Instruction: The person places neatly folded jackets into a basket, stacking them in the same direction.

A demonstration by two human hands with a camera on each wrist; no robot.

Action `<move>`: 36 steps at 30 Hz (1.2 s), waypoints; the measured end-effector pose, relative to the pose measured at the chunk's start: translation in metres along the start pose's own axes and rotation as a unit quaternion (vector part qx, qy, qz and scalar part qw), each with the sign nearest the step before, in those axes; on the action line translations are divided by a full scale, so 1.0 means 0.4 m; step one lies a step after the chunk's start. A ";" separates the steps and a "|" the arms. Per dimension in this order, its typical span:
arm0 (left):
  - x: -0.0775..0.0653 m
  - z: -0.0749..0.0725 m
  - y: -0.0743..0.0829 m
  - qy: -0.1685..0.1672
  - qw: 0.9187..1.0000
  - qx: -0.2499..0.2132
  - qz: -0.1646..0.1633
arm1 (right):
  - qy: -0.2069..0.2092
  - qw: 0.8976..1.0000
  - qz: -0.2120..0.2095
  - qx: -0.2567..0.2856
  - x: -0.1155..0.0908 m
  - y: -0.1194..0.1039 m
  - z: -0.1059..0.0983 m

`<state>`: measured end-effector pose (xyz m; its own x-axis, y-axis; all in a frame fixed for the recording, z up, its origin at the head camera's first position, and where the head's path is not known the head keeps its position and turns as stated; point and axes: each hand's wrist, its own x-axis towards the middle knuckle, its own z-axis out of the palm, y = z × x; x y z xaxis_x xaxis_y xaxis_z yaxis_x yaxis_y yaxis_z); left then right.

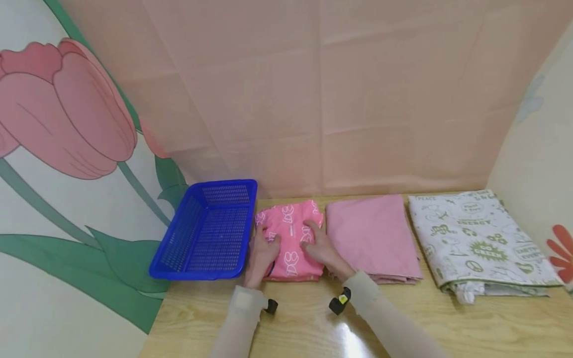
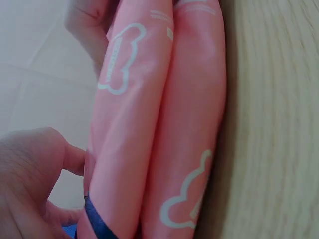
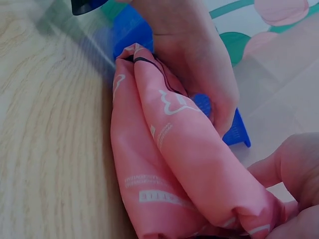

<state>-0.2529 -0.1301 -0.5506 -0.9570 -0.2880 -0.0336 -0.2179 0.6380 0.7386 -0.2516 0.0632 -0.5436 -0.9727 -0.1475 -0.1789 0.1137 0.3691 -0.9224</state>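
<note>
A folded pink printed cloth (image 1: pixel 291 253) with white line drawings lies on the table, its thick rolled layers showing in the left wrist view. My left hand (image 1: pixel 264 253) grips its left side, thumb on the top and fingers down along the edge. At the opposite side, my right hand (image 1: pixel 324 248) holds the cloth; in the right wrist view this hand (image 3: pixel 299 189) pinches one end. A dark blue strip (image 2: pixel 97 219) runs along the cloth near the left hand. Some fingertips are hidden by the fabric.
An upright blue plastic basket (image 1: pixel 219 233) stands just left of the cloth. To the right lie a plain pink folded cloth (image 1: pixel 371 233) and a white folded cloth with green print (image 1: pixel 479 238). The wooden table (image 1: pixel 304 318) meets a draped wall (image 1: pixel 313 99) behind.
</note>
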 end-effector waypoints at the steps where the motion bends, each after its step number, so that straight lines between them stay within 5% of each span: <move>1: -0.002 -0.001 0.003 0.001 1.000 -0.004 0.003 | 0.002 1.000 -0.006 0.003 0.001 -0.001 -0.002; 11: -0.017 -0.019 0.023 0.005 0.998 -0.062 0.022 | 0.010 0.996 -0.009 0.090 -0.004 -0.012 -0.030; 19: -0.040 -0.047 0.055 0.034 0.991 -0.116 0.058 | 0.021 0.994 -0.012 0.109 -0.017 -0.051 -0.067; 27: -0.045 -0.070 0.077 0.000 0.977 -0.199 0.076 | 0.019 0.992 -0.026 0.124 -0.023 -0.084 -0.113; 36: -0.038 -0.114 0.091 -0.033 0.972 -0.211 0.099 | -0.005 0.990 -0.086 0.112 -0.029 -0.118 -0.153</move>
<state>-0.2378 -0.1351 -0.4924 -0.9854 -0.1351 0.1040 0.0555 0.3224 0.9450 -0.2579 0.1036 -0.4772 -0.9797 -0.1999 -0.0147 -0.0105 0.1242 -0.9922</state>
